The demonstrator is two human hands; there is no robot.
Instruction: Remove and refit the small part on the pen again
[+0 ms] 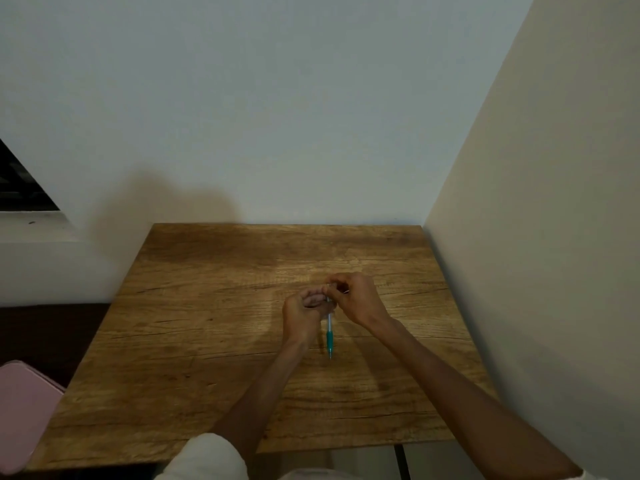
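Over a wooden table [194,341], our left hand [304,315] curls around the middle of a slim pen [329,336], while our right hand [356,299] pinches its upper end between fingertips and thumb; neither palm is spread, and both sets of fingers are bent onto the barrel. The pen hangs near-vertical just above the tabletop, right of centre, its teal rubbery grip and pointed tip aimed down toward us, its clear plastic shaft running up into the two hands. What our right fingertips are working at the top is too small to make out, though a glint of metal shows there; we judge the work on that upper end to be under way rather than finished, with the pen in one piece as far as we can see. The table is a squarish slab of warm brown with strong grain and dark cracks, pushed into a corner of smooth pale walls [311,116]. A pink, rounded object [24,410] sits at its left, and a dark window opening [20,181] cuts the far wall.
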